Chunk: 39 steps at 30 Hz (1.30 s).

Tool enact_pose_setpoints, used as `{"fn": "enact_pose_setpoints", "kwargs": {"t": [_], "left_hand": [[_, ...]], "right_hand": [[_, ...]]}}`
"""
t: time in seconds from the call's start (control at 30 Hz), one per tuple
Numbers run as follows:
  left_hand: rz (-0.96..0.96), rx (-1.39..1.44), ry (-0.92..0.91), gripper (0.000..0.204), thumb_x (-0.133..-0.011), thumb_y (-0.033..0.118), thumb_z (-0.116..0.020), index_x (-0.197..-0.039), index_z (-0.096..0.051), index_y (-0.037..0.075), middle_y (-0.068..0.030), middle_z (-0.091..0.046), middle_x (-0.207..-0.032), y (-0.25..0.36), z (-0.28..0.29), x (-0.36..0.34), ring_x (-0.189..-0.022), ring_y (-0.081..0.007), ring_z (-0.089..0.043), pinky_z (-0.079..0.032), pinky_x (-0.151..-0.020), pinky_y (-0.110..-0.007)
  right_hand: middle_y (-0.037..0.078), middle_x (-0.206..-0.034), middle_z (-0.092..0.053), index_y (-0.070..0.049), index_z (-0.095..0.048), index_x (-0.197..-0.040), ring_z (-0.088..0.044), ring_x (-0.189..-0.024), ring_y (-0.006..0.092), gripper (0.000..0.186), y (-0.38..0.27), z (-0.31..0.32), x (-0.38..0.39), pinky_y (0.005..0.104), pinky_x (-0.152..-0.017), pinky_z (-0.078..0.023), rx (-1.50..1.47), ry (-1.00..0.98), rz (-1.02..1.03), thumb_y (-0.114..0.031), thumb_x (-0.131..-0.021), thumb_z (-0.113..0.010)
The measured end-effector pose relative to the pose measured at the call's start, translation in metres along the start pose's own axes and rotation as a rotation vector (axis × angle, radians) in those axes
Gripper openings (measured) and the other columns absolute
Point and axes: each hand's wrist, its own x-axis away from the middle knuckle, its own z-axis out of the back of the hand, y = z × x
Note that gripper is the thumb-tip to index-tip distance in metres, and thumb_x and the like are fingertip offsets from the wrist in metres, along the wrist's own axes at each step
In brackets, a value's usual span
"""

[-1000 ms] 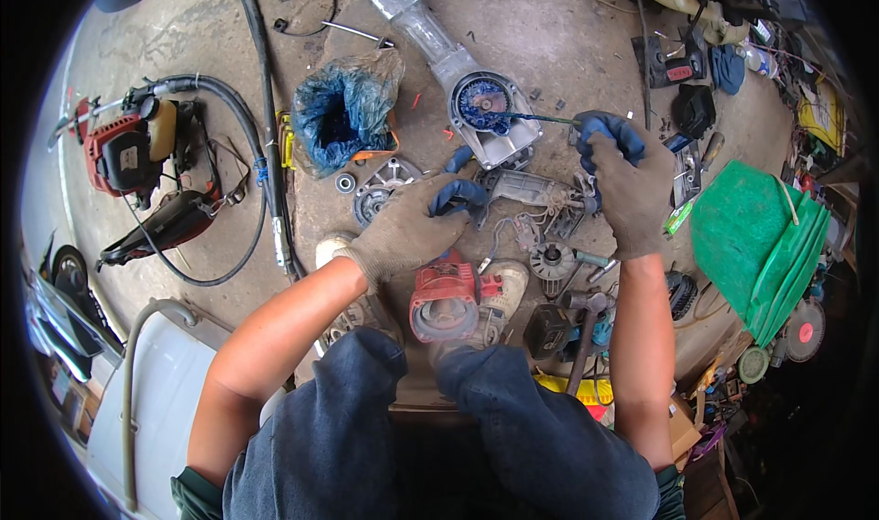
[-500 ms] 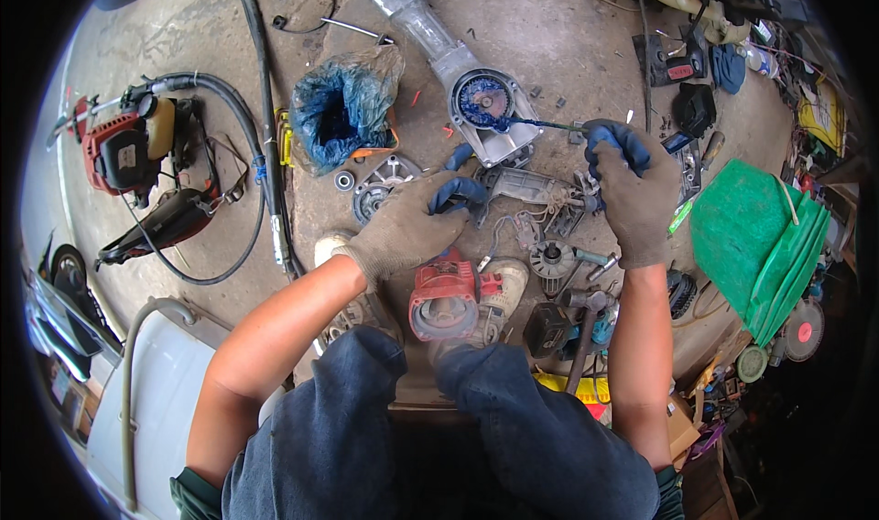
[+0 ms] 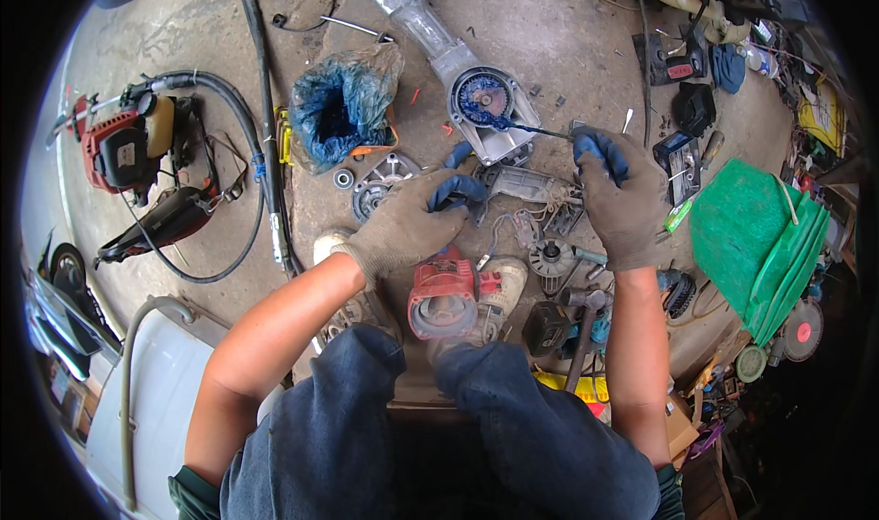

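My right hand (image 3: 623, 177), in a grey-brown glove with blue fingertips, pinches a thin dark rod (image 3: 547, 133). Blue grease coats the rod's far end, which reaches into the round opening of a metal gear housing (image 3: 524, 115). Inside that opening, a toothed gear (image 3: 485, 99) is smeared with the same thick blue grease. My left hand (image 3: 417, 218), gloved alike, has its thumb and forefinger around the housing's near left corner; the exact contact is partly hidden. Left of the housing stands a crumpled plastic bag (image 3: 352, 81) with blue grease inside.
Close to my shoes lie a red motor casing (image 3: 444, 300), a flanged metal cover (image 3: 385, 177), a hammer (image 3: 583, 337) and a bearing (image 3: 343, 179). A red engine unit (image 3: 124, 154) and thick hose lie at left. Green sheeting (image 3: 755, 245) and cluttered parts line the right.
My right hand has shifted slightly left and down, bringing the rod's near end lower. The greasy rod end stays at the gear's lower right edge. My left hand has hardly moved.
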Motion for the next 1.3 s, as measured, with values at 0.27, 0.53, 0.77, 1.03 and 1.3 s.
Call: {"fn": "enact_pose_setpoints", "kwargs": {"t": [0.27,0.53,0.77,1.03,1.3], "left_hand": [[0.053,0.036,-0.028,0.038,-0.088,0.014,-0.062,-0.124,-0.068,0.004,-0.0209,-0.072,-0.109,0.017,0.006,0.002,-0.100,-0.0315,-0.070,-0.053,-0.091,-0.039],[0.021,0.027,0.002,0.034,-0.089,0.013,-0.061,-0.121,-0.069,0.004,-0.0196,-0.072,-0.107,0.014,0.004,0.002,-0.097,-0.0301,-0.070,-0.053,-0.091,-0.038],[0.020,0.037,-0.007,0.034,-0.088,0.013,-0.061,-0.120,-0.069,0.005,-0.0197,-0.072,-0.109,0.015,0.006,0.003,-0.099,-0.0304,-0.070,-0.053,-0.092,-0.038],[0.028,-0.007,0.007,0.035,-0.088,0.014,-0.061,-0.121,-0.069,0.005,-0.0205,-0.071,-0.112,0.011,0.004,0.002,-0.103,-0.0313,-0.070,-0.052,-0.093,-0.039],[0.058,0.035,-0.058,0.039,-0.089,0.014,-0.060,-0.127,-0.067,0.004,-0.0204,-0.071,-0.113,0.014,0.006,0.001,-0.101,-0.0317,-0.070,-0.053,-0.092,-0.038]], "right_hand": [[0.019,-0.096,-0.069,-0.004,-0.073,-0.108,-0.068,-0.085,0.0378,0.025,-0.011,0.000,-0.009,0.0436,-0.077,-0.055,0.200,-0.071,0.236,-0.010,-0.083,-0.069],[0.018,-0.099,-0.069,-0.005,-0.073,-0.110,-0.067,-0.090,0.0394,0.031,-0.029,0.005,-0.043,0.0461,-0.080,-0.054,0.305,-0.142,0.456,-0.012,-0.079,-0.069],[0.017,-0.097,-0.071,-0.004,-0.075,-0.105,-0.069,-0.090,0.0360,0.025,-0.032,0.018,-0.034,0.0411,-0.080,-0.054,0.228,-0.112,0.249,-0.011,-0.081,-0.070],[0.013,-0.096,-0.072,-0.004,-0.075,-0.107,-0.070,-0.087,0.0304,0.025,-0.023,0.015,-0.033,0.0361,-0.079,-0.053,0.229,-0.065,0.206,-0.003,-0.082,-0.069],[0.016,-0.097,-0.070,-0.004,-0.073,-0.106,-0.069,-0.089,0.0356,0.023,-0.024,0.014,-0.038,0.0401,-0.078,-0.053,0.260,-0.082,0.273,-0.007,-0.084,-0.067]]}}
